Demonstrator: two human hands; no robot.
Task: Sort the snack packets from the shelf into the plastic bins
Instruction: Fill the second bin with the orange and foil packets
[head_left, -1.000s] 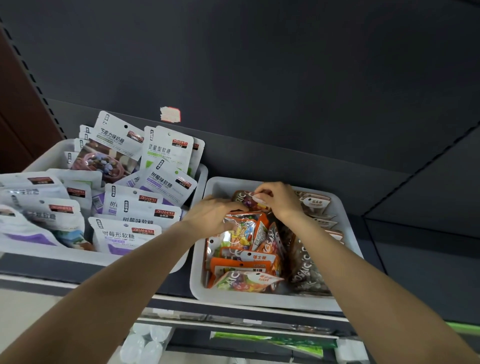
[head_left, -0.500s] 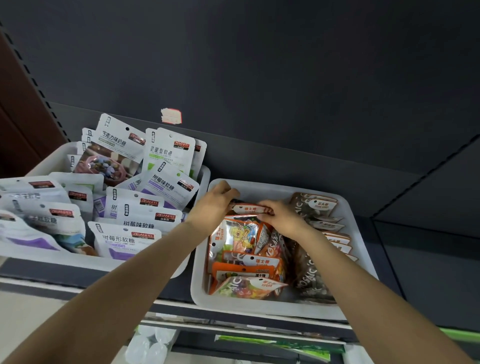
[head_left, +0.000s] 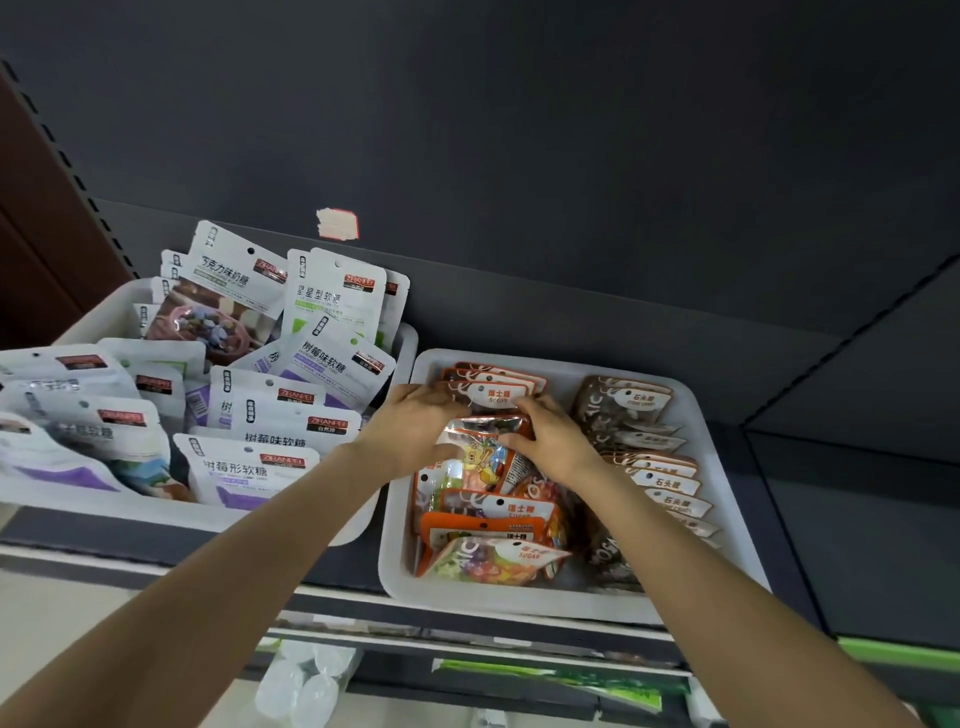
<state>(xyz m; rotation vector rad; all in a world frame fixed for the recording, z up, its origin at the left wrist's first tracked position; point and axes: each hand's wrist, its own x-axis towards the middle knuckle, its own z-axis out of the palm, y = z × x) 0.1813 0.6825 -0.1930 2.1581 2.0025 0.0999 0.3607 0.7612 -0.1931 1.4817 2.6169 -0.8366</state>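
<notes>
A white plastic bin (head_left: 519, 597) on the shelf holds orange sweet packets (head_left: 493, 519) in its left half and brown packets (head_left: 665, 483) in its right half. Several orange packets stand upright at the back (head_left: 498, 387). My left hand (head_left: 415, 423) and my right hand (head_left: 558, 444) meet over the orange row. Both grip the top of a shiny orange packet with a cartoon figure (head_left: 483, 460), the left at its left corner and the right at its right corner. My left fingers also touch the upright packets behind it.
A second white bin (head_left: 104, 514) to the left is packed with white and purple packets (head_left: 249, 467). Dark shelf backing rises behind both bins. The shelf edge (head_left: 467, 634) runs below, with clear cups (head_left: 301, 686) and green packaging on the lower level.
Both hands have come forward from the back orange packets, which now stand upright, and have closed on the top of the shiny cartoon packet.
</notes>
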